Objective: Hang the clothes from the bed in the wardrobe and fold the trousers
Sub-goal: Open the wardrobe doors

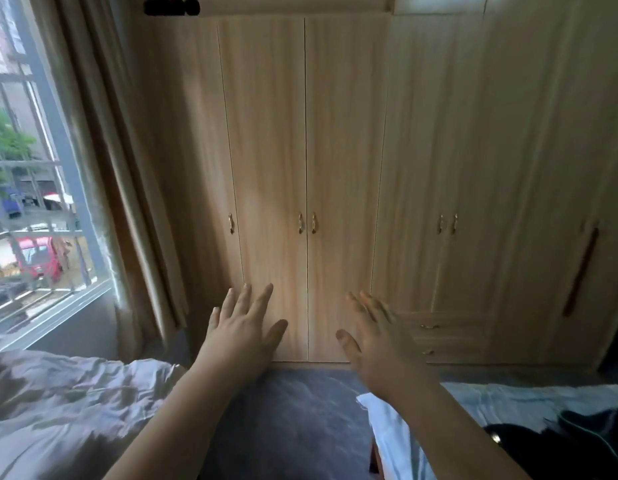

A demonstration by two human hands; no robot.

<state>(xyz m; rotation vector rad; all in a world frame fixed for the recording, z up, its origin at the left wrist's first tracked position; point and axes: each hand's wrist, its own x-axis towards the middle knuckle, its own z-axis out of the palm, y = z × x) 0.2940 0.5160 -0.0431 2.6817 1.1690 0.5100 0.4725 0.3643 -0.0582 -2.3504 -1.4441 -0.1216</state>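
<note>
A light wooden wardrobe (338,133) fills the wall ahead, all its doors closed, with small brass handles (306,223) at mid height. My left hand (243,329) and my right hand (373,336) reach forward with fingers spread and straight, holding nothing, well short of the doors. Dark clothes (560,441) lie on the light blue bed sheet (473,396) at the bottom right. A pale crumpled duvet (58,410) covers the bed at the bottom left.
A window (26,188) with bars and a beige curtain (127,202) stand at the left. Dark grey floor (293,403) runs between bed and wardrobe. Two drawers (435,337) sit low in the wardrobe's right section.
</note>
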